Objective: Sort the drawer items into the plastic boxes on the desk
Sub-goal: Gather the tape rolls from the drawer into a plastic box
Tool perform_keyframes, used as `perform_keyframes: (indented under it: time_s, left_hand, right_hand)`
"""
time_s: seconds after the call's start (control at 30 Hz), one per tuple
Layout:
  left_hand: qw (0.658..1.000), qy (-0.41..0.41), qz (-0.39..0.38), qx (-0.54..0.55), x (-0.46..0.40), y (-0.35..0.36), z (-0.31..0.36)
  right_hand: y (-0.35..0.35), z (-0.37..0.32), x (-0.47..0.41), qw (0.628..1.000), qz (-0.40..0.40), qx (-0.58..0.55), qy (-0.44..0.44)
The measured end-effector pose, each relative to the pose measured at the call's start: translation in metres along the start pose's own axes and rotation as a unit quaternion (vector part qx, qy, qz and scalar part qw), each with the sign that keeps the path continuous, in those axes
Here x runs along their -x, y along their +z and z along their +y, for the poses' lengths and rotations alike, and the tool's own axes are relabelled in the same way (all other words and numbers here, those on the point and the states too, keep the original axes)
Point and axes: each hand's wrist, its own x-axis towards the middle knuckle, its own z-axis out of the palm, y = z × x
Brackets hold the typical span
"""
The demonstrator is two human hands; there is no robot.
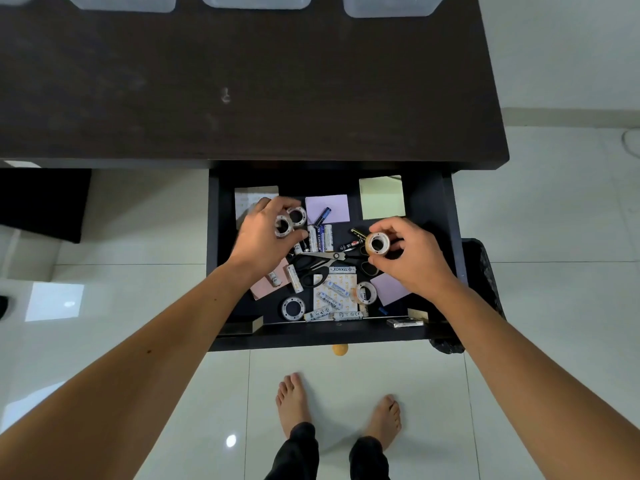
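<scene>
The open dark drawer under the desk holds tape rolls, batteries, scissors and note pads. My left hand grips a tape roll at the drawer's left, with a second roll touching its fingertips. My right hand holds up a tan tape roll over the right side. Two more rolls lie near the drawer front. Black scissors lie in the middle among several batteries. Three clear plastic boxes stand at the desk's far edge.
The dark desk top spreads between the drawer and the boxes. Purple, green and pink note pads lie in the drawer. A black mesh bin stands right of the drawer. My bare feet are on the tiled floor below.
</scene>
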Motion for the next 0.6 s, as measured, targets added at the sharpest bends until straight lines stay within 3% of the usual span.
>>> perform_keyframes:
  time_s: [0.27, 0.6]
  left_hand:
    - [0.999, -0.013, 0.006, -0.048, -0.005, 0.006, 0.003]
    - [0.996, -0.05, 0.067, -0.01, -0.005, 0.01, 0.01]
  right_hand:
    - [0.001, 0.001, 0.0, 1.0, 0.002, -0.011, 0.015]
    - [-0.002, -0.004, 0.004, 0.998, -0.003, -0.063, -0.012]
